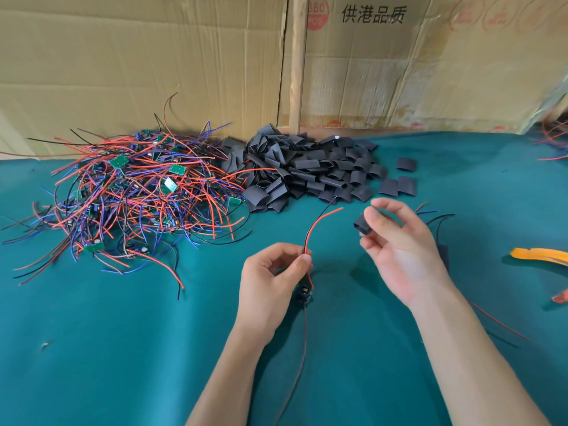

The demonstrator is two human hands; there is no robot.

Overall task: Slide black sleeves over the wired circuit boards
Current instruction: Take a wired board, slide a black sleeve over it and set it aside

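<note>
Two hands [270, 278]; one sleeve [363, 224]

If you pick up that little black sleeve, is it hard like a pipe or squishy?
Probably squishy. The black sleeve pinched in the right hand looks partly flattened, and many in the sleeve pile lie squashed into ovals, so the walls seem thin and soft. It is likely very light, since fingertips alone hold it. Flattened like that, it probably would not roll.

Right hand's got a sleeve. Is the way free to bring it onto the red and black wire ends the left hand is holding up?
Probably yes. The right hand pinches the sleeve just right of the wire ends, with only bare cloth between. The left hand grips the wires lower down, leaving the tips free.
</note>
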